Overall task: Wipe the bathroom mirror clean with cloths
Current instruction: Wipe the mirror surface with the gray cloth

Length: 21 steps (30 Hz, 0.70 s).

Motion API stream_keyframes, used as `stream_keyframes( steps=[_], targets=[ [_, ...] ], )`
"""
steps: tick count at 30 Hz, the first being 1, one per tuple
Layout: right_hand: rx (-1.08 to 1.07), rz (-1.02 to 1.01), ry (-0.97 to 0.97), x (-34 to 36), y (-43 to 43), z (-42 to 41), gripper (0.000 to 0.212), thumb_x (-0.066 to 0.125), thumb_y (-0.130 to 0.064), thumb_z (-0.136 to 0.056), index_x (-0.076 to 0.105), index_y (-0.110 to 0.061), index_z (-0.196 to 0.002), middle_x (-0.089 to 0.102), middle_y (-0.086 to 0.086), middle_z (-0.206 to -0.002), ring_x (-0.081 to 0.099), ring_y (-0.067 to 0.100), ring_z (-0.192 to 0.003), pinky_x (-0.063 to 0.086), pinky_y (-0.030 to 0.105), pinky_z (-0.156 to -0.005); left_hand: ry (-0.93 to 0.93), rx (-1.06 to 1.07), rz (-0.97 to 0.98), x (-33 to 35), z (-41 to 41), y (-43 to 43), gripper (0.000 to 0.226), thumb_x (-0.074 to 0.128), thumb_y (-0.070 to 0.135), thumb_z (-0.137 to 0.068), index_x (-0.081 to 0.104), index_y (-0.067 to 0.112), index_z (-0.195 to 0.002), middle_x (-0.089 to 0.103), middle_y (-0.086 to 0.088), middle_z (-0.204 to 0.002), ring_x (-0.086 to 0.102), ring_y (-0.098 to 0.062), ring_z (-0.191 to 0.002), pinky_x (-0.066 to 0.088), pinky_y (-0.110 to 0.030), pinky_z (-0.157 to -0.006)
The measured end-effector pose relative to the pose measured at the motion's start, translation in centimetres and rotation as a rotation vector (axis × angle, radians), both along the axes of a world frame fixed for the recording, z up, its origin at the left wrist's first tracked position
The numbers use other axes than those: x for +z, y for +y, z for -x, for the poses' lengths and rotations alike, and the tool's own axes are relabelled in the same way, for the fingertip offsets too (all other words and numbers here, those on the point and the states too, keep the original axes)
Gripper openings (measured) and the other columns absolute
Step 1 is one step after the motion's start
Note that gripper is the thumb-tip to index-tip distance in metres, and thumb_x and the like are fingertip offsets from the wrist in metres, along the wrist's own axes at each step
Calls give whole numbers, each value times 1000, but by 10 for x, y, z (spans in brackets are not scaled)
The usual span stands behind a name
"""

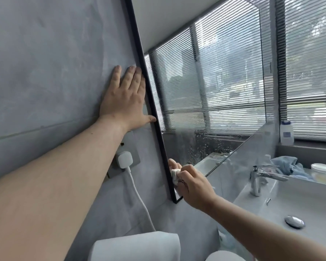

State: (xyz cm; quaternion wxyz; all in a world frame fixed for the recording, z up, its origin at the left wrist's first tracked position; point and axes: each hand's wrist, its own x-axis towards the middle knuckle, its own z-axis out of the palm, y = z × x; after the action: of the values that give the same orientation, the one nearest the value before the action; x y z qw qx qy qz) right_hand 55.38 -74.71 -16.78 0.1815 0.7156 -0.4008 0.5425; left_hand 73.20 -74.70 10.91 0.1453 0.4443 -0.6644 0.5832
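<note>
Gripping the cloth, your right hand is at the mirror's lower left corner; droplets farther right need wiping. Your left hand presses the wall, fingers straight.

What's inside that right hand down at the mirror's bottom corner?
A small white cloth, bunched in the right hand and pressed against the mirror by its black frame. The curled fingers cover most of it, so its full size is hidden.

Black-framed mirror upright, lower glass water-spotted; crumpled white cloth against its bottom-left corner.
</note>
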Motion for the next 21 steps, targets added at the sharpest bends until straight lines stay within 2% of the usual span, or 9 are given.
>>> stream_keyframes(
  steps=[4,7,9,13,16,18,21],
  targets=[
    [-21,151,-91,71,-4,-4,19,59,-10,-83,63,-15,-101,61,9,-97,61,25,-78,49,27,-67,-7,-3,-1,2,-1,2,121,31,92,-74,16,4,-156,14,-15,-165,8,-29,-153,-2,-56,-122],
    [-95,88,-138,114,-3,-7,22,64,-11,-84,72,-8,-105,64,9,-102,64,30,-82,51,33,-71,-16,-13,-7,3,-1,3,119,32,90,-75,18,5,-156,17,-13,-165,11,-27,-153,1,-55,-122],
    [-102,61,-177,122,-3,-7,22,65,-13,-85,72,-8,-104,63,7,-104,63,30,-83,47,31,-72,-15,-15,2,3,0,3,118,33,90,-75,20,5,-155,19,-13,-164,13,-27,-153,2,-54,-123],
    [-99,94,-168,92,-4,-9,19,66,-18,-81,73,-11,-98,65,5,-101,63,25,-79,50,30,-65,-15,-10,22,3,-2,2,117,32,90,-75,21,5,-155,20,-13,-164,14,-27,-153,3,-54,-123],
    [-32,134,-157,52,0,-10,19,60,-27,-82,68,-19,-98,66,3,-96,59,12,-79,45,21,-60,-6,-34,15,3,-2,2,117,37,88,-75,24,4,-154,23,-14,-163,16,-28,-152,3,-54,-123],
    [-14,104,-115,20,1,-6,18,62,-24,-81,60,-22,-99,64,3,-95,60,15,-78,42,20,-57,7,-44,0,1,-1,3,116,41,87,-75,26,4,-153,23,-14,-163,16,-29,-152,3,-53,-123],
    [-20,4,-57,-25,0,1,17,63,-24,-82,60,-16,-98,61,2,-94,61,23,-73,48,26,-52,35,-51,-28,-10,0,4,114,43,85,-74,27,4,-153,22,-14,-163,15,-29,-152,1,-52,-123]
  ],
)
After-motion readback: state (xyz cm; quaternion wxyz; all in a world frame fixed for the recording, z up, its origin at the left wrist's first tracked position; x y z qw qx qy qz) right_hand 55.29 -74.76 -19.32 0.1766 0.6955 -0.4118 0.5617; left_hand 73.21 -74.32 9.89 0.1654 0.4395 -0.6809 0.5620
